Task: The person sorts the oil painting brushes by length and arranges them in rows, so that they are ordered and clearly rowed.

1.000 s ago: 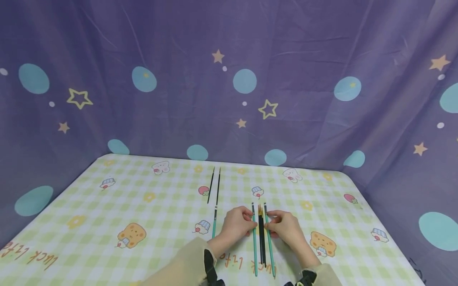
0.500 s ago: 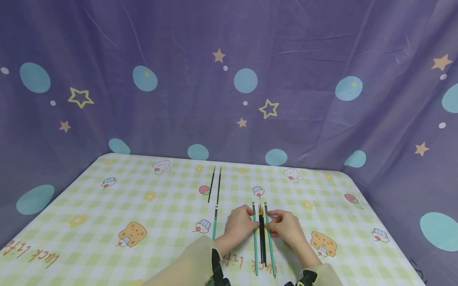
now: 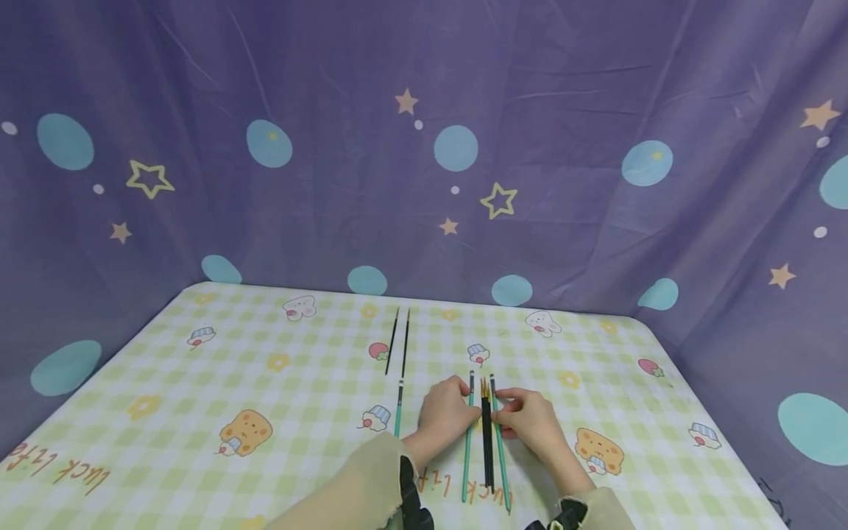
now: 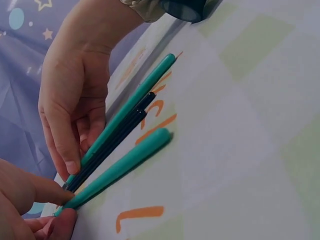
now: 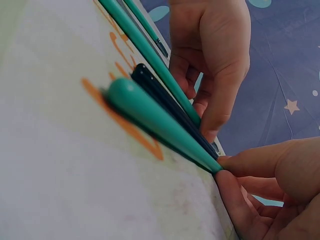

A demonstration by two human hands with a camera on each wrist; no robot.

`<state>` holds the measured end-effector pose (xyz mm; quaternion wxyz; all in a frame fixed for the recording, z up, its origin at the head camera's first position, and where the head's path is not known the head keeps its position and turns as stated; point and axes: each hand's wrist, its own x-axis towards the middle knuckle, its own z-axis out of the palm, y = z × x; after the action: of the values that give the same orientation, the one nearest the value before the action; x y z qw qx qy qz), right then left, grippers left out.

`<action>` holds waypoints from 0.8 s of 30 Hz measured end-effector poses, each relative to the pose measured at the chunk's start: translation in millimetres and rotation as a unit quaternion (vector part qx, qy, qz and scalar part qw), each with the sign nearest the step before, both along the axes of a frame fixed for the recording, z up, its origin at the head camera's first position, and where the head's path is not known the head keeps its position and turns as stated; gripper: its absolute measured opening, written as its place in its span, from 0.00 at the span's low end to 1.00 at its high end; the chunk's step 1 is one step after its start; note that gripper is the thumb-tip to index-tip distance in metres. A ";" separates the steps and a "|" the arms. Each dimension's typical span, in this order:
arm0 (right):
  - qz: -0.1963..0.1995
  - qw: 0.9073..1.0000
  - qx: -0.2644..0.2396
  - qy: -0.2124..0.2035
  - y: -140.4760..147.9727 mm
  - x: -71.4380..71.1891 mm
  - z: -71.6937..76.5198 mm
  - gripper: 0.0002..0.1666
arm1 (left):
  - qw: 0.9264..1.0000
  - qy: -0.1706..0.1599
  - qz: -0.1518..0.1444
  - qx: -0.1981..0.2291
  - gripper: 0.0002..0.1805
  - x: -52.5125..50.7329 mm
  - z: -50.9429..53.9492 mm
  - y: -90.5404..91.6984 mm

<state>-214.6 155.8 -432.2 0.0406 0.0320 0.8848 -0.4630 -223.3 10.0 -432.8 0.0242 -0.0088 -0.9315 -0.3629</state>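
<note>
In the head view, my left hand pinches a teal-handled paintbrush between thumb and fingers. Facing it, my right hand pinches a second teal paintbrush. Between these two lie several black paintbrushes with golden bristles, close together and bristles away from me. The left wrist view shows the left thumb and finger at the narrow part of the nearer teal paintbrush. From the right wrist, the right fingertips meet on its teal paintbrush, beside the dark handles. Fingers partly hide the brushes' upper parts.
Two thin black paintbrushes lie farther back, left of the hands. Another teal paintbrush lies below them, partly hidden by my left sleeve. A checked cloth covers the table, and a purple curtain hangs behind it.
My left hand has shifted slightly right. The handle end of its teal paintbrush has swung left while its bristle end moved a little right. The black paintbrushes moved slightly right; my right hand barely moved.
</note>
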 end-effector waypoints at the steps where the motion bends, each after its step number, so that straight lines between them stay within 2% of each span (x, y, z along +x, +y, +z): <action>1: -0.001 1.000 0.000 -0.001 0.2 0.0 0.1 0.26 | 1.000 0.002 0.002 -0.003 0.13 -0.2 0.3 0.2; 6: -0.003 1.000 -0.002 -0.005 1.0 -0.5 -0.9 0.26 | 1.000 0.002 0.012 -0.010 0.10 -0.1 4.3 -1.1; 10: -0.004 1.000 0.001 -0.007 1.8 -1.6 -2.8 0.26 | 1.000 -0.004 0.013 0.007 0.09 -0.9 6.1 -4.0; 14: 0.000 1.000 0.002 -0.006 2.1 -1.8 -3.9 0.26 | 0.998 -0.026 0.018 0.059 0.08 -0.6 5.0 -6.7; 20: 0.002 1.000 0.005 -0.001 0.8 -0.9 -3.1 0.25 | 0.988 -0.047 0.019 0.146 0.09 0.7 3.3 -12.3; 24: 0.003 1.000 0.003 0.000 0.4 -0.1 -2.3 0.25 | 0.983 -0.052 0.015 0.177 0.09 -0.9 1.4 -16.9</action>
<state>-214.7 156.2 -434.4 0.0415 0.0295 0.8862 -0.4604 -224.1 -6.9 -431.5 -0.0179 0.0284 -0.8524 -0.5217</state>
